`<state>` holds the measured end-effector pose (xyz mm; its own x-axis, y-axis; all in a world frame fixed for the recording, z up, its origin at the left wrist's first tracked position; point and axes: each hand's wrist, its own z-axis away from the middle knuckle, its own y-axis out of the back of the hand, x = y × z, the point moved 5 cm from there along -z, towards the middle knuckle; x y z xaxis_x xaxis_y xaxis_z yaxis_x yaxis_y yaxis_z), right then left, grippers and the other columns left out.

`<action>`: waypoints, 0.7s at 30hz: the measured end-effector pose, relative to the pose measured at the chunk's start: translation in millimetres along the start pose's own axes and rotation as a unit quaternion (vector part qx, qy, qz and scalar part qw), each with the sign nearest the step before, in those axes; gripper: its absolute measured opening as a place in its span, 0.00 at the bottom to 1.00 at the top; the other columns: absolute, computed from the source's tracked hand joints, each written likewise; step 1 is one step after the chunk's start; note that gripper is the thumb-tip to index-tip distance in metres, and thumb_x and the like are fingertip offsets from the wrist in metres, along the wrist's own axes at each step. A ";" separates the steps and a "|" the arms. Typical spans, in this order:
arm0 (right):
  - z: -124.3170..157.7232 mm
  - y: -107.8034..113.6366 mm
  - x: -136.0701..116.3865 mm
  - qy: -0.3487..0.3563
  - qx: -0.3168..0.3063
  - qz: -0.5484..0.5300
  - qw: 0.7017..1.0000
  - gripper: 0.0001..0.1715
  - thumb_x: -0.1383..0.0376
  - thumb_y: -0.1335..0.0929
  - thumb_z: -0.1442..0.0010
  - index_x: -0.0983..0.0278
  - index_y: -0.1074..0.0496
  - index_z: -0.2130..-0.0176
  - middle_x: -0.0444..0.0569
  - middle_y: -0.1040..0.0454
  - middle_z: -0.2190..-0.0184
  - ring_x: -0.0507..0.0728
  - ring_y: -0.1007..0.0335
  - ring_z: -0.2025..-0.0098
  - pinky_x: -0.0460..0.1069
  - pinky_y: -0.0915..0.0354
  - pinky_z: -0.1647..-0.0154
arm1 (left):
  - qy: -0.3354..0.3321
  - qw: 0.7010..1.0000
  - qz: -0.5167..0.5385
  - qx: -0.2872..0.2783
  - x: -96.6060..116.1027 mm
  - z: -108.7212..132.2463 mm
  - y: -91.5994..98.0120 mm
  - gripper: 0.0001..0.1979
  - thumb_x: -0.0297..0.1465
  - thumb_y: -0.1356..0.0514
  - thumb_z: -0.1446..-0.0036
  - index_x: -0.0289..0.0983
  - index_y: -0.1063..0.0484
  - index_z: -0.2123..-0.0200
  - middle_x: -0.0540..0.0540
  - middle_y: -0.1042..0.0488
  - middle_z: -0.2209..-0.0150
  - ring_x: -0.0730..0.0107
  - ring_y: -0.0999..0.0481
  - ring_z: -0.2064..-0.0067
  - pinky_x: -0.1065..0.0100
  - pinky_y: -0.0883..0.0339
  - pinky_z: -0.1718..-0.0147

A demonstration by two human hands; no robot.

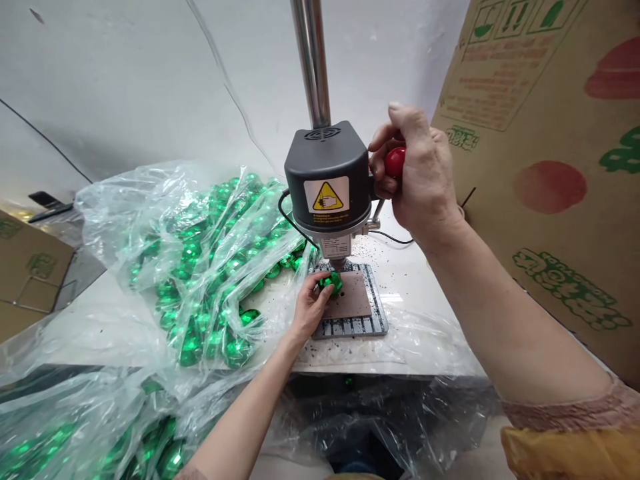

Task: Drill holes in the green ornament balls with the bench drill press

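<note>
My left hand (313,303) pinches a shiny green faceted ball (331,284) under the spindle of a small bench drill press (327,180). The ball is over a brown board (356,297), which lies on the slotted metal base (379,320). At the upper right, my right hand (420,157) is closed around the red knob (395,162) of the press's lever. The drill bit itself is hidden behind the ball and fingers.
A clear plastic bag (205,233) full of green balls spreads over the table's left side, with another bag (45,433) below the edge. A large cardboard box (500,153) stands close at right, a smaller box (33,267) at left. Dark shavings litter the white tabletop (415,273).
</note>
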<state>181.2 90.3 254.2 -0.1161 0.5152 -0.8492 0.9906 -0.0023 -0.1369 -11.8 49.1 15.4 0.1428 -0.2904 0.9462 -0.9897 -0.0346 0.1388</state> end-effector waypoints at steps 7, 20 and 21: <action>1.2 -0.5 0.3 -0.029 0.015 -0.061 0.998 0.31 0.39 0.37 0.40 0.61 0.35 0.77 0.39 0.44 0.88 0.46 0.58 0.87 0.48 0.62 0.87 | 0.022 0.997 0.068 -0.040 -13.2 -0.8 -9.2 0.29 0.42 0.31 0.48 0.39 0.33 0.46 0.39 0.26 0.48 0.57 0.25 0.47 0.57 0.31 0.45; -1.4 -0.5 1.2 -0.033 -0.008 -0.030 0.999 0.32 0.36 0.37 0.43 0.59 0.36 0.76 0.39 0.43 0.86 0.47 0.57 0.85 0.49 0.59 0.85 | 0.037 0.998 0.034 -0.040 -11.8 3.3 -4.4 0.29 0.40 0.30 0.49 0.37 0.30 0.46 0.39 0.26 0.48 0.55 0.25 0.46 0.56 0.32 0.45; -2.1 -0.5 1.4 -0.035 -0.007 -0.027 0.999 0.32 0.35 0.36 0.44 0.59 0.36 0.76 0.40 0.43 0.86 0.47 0.57 0.85 0.49 0.59 0.85 | 0.033 0.998 0.030 -0.048 -10.4 3.2 -4.5 0.29 0.40 0.30 0.48 0.37 0.30 0.46 0.39 0.26 0.47 0.56 0.26 0.46 0.57 0.32 0.45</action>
<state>180.7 92.7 254.1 -0.1740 0.4530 -0.8744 0.9836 0.0370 -0.1765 -8.8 49.2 4.0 0.0873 -0.2250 0.9704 -0.9917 0.0726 0.1061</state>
